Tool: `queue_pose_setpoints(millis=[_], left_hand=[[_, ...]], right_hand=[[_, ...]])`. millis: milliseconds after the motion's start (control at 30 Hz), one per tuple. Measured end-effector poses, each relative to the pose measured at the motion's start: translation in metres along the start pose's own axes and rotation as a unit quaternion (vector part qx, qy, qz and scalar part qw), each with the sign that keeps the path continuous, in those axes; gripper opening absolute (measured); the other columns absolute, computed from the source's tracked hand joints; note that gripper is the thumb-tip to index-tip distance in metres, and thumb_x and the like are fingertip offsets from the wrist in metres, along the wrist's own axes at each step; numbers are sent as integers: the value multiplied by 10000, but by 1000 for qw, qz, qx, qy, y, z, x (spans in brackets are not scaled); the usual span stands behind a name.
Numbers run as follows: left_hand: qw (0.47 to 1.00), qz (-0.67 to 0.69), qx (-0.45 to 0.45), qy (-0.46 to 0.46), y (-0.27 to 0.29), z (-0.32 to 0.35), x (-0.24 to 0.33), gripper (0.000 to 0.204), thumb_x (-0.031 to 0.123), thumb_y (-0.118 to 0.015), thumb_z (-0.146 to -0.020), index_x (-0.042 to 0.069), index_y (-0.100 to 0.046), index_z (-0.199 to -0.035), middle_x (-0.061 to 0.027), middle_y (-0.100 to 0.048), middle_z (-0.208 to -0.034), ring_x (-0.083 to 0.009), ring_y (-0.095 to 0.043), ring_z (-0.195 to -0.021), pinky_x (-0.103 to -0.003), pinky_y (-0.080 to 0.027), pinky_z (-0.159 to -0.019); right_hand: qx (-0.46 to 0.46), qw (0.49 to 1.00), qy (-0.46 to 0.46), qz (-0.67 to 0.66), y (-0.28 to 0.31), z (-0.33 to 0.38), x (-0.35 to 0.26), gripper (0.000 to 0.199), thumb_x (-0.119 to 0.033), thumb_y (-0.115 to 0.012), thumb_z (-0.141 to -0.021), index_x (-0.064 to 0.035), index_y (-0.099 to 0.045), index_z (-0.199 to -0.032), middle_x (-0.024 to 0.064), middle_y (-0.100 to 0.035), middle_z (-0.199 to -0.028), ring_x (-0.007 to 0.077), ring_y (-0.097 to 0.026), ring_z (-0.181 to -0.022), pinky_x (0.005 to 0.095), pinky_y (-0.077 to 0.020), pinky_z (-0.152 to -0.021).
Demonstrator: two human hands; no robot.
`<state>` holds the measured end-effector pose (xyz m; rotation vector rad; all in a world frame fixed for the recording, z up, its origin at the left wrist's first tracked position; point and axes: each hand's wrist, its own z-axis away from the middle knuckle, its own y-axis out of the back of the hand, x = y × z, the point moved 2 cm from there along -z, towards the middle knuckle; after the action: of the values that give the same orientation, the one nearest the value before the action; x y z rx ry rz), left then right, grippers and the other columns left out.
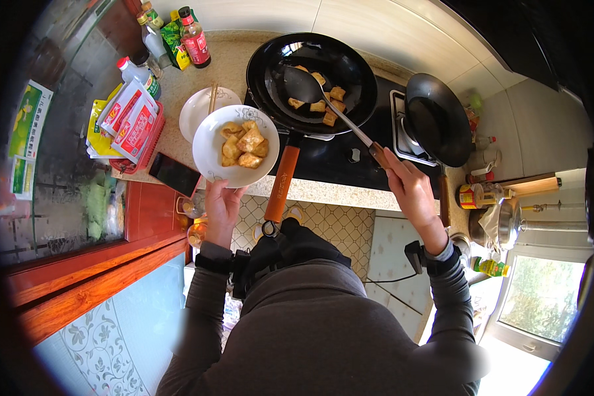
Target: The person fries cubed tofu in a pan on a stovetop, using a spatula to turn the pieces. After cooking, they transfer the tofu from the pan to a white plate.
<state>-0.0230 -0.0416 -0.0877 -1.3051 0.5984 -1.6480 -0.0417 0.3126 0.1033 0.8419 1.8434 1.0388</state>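
Black wok (350, 63) on stove, far centre, orange handle pointing near. White bowl (211, 155) left of wok, gripped at near rim by left hand (223, 204); several fried tofu pieces (243, 145) already in. Spatula (310, 89) gripped by right hand (409, 188), blade in wok. About six pieces (327, 105) left to transfer; roughly halfway.

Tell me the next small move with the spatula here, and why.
Probably slide the spatula under one of the fried pieces in the wok and lift it toward the bowl. The right hand holds the spatula with its blade resting among the pieces, and the left hand holds the bowl, already part filled, beside the wok.
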Motion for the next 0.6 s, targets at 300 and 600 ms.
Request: queue_pose_setpoints(millis=[300, 600], left_hand=[[1000, 6, 18, 0, 4, 5, 3, 486, 1, -505, -804, 81, -422, -1276, -130, -530, -1211, -298, -602, -1036, -410, -585, -790], [1000, 3, 9, -1, 2, 8, 5, 485, 6, -505, -807, 77, -407, -1277, -133, -523, -1209, -304, -601, -1035, -409, -591, -782]], right_hand=[[12, 979, 52, 195, -33, -14, 12, 426, -74, -619, -825, -101, -543, -1243, 80, -472, -689, 252, -555, -482, 339, -478, -432], [-2, 992, 42, 116, -27, -8, 11, 418, -81, -608, -838, -94, -545, -1250, 91, -497, -679, 272, -568, -503, 364, -486, -457]])
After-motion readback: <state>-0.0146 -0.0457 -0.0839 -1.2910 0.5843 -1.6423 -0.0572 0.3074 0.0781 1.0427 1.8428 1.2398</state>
